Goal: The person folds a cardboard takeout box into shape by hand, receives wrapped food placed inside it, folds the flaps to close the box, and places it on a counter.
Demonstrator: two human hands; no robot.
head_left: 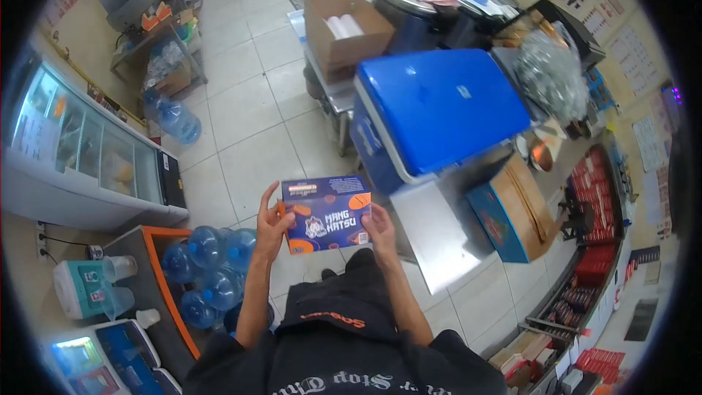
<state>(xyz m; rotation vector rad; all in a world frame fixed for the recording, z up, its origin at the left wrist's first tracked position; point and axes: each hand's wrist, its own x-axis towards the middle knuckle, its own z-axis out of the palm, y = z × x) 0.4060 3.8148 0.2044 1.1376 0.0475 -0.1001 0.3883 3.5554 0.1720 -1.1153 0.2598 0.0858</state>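
Note:
Held out in front of my body is a dark blue printed food box (329, 201) with orange patches and "MANG KATSU" in white letters. My left hand (272, 227) grips its left edge, thumb on the printed face and index finger raised along the side. By that thumb a small orange thing (281, 209) shows; whether it is held or is part of the print I cannot tell. My right hand (380, 232) pinches the box's right edge, thumb in front. The fingers behind the box are hidden.
A large blue cooler (446, 110) and a metal table (439, 238) stand to the right, with a cardboard box (512, 208) beside them. Blue water jugs (219, 285) fill an orange-edged shelf at left. A glass-front fridge (88, 139) lines the left wall. Tiled floor (241, 117) stretches ahead.

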